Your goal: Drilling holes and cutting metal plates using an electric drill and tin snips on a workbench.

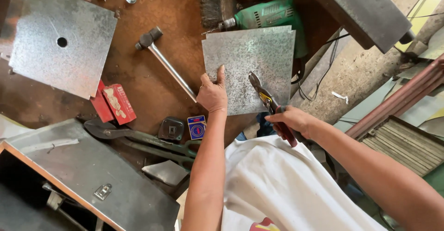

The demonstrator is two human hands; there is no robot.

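Left hand (212,92) lies flat w/ fingers spread on the lower-left corner of the galvanised sheet (249,69), pinning it to the surface (152,73); nothing is gripped, it's pressing only. Right hand (289,120) is clenched round the red grips of the tin snips (264,94), at center-right of the frame.

Key relation: the sheet sits up and to the left of your right hand. Snips' long axis runs diagonal, from the handles at lower right to the blade tips at upper left, and the blades lie over the sheet's lower-right part, entered from its bottom edge. Whether the blades are parted or closed I can't tell. Left hand is nearer the sheet's left edge, right hand is nearer its bottom edge; the two hands are near each other but apart, w/ a strip of sheet between them. A second sheet edge peeks out along the top, so prob. two stacked.

Counts:
- Flat square sheets: the stack in hand at upper center, plus 1 sheet w/ a round hole (60,39) at upper left.
- Snips: 1 pair in your hand, 1 bigger green-handled pair (138,141) lying at lower-left center.
- Hammer (164,60): 1, left of the held sheet, handle running diagonal toward your left hand.
- Green drill (268,16): 1, top center, partly under the sheet.
- Wire brush (215,6): 1, just left of the drill.
- Red boxes (115,104): 2, side by side.
- Metal box w/ latch (88,175): 1, lower left.
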